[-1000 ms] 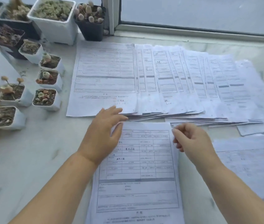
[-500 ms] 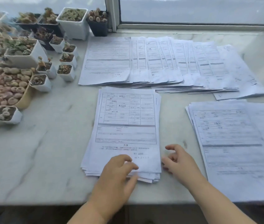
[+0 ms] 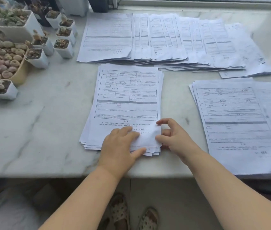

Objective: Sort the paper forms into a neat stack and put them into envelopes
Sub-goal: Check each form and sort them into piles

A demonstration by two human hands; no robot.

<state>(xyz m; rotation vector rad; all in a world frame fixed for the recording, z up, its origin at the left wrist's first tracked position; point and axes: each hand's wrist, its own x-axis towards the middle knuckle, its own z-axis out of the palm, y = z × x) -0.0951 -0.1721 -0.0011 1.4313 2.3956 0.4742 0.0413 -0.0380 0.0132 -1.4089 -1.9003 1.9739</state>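
Marble counter [image 3: 45,123] under a window bears paper forms [image 3: 126,97].

fanned forms [image 3: 164,39] behind middle stack [image 3: 126,97]

soft, even daylight from the window [image 3: 198,0] at the top, faint shadows, wide-angle bending and blur toward the edges
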